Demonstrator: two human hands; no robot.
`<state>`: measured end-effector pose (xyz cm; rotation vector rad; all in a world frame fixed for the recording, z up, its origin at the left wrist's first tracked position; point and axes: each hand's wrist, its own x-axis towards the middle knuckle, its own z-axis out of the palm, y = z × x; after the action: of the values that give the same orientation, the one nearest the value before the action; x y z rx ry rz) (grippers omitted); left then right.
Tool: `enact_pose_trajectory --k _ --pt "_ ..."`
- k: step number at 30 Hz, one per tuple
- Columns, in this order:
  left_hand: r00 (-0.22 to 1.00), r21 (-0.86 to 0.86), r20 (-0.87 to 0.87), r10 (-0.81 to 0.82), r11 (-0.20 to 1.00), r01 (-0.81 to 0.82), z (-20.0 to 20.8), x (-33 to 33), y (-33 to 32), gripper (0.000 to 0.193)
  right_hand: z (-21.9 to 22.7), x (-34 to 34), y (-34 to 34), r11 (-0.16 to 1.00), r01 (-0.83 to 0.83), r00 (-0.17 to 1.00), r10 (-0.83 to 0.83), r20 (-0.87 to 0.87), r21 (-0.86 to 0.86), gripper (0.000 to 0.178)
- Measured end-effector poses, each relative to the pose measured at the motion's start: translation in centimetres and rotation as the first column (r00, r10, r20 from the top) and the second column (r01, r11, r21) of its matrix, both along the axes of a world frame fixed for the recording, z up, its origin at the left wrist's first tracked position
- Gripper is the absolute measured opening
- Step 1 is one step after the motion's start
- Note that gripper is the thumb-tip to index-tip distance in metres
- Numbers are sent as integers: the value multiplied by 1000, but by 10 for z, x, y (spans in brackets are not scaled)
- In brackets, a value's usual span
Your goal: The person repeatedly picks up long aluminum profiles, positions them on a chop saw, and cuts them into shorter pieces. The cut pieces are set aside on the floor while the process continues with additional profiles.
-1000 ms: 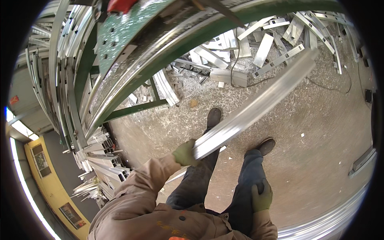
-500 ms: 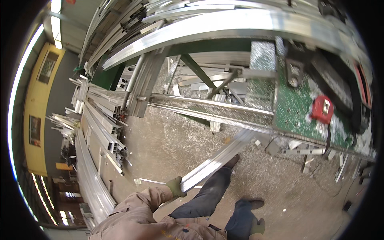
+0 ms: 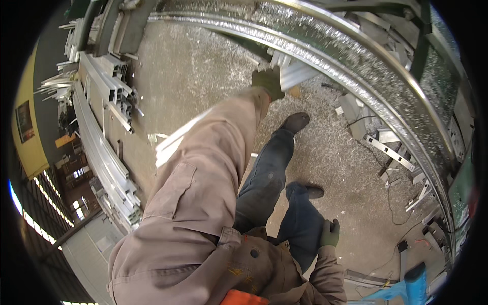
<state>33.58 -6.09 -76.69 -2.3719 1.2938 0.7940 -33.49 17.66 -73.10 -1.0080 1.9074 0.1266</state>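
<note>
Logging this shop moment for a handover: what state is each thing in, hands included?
Left hand: gloved, arm stretched forward, closed on the aluminium profile.
Aluminium profile: held off the floor, mostly hidden behind the sleeve.
Right hand: gloved, empty, hanging by the thigh.
Stacked profiles: lying along the floor at left.
Offcuts: scattered on the floor.

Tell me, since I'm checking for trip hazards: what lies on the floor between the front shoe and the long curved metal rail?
In the head view, between the front shoe and the curved rail, the floor carries metal shavings and a few short offcuts; a thin cable lies there too.
</note>
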Motion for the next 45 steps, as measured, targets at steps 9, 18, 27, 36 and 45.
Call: enact_pose_trajectory --k 9,18,27,36,45 --pt "804 245 54 592 773 -586 136 -6 324 69 54 -64 -6 997 -47 997 44 61 54 80" --pt "811 633 -59 582 650 -420 329 -259 648 53 163 -182 -20 990 -39 995 51 84 -139 80" --pt "589 67 -366 720 652 -755 385 -255 384 45 315 -210 -111 962 47 999 -47 7 -269 84" --pt "768 -751 -568 -296 569 -335 550 -316 18 25 435 -138 -231 712 343 939 -237 249 -613 66" --pt "739 -905 -331 -587 419 -73 612 -318 -164 23 510 -97 -350 573 452 891 -246 382 -684 62"
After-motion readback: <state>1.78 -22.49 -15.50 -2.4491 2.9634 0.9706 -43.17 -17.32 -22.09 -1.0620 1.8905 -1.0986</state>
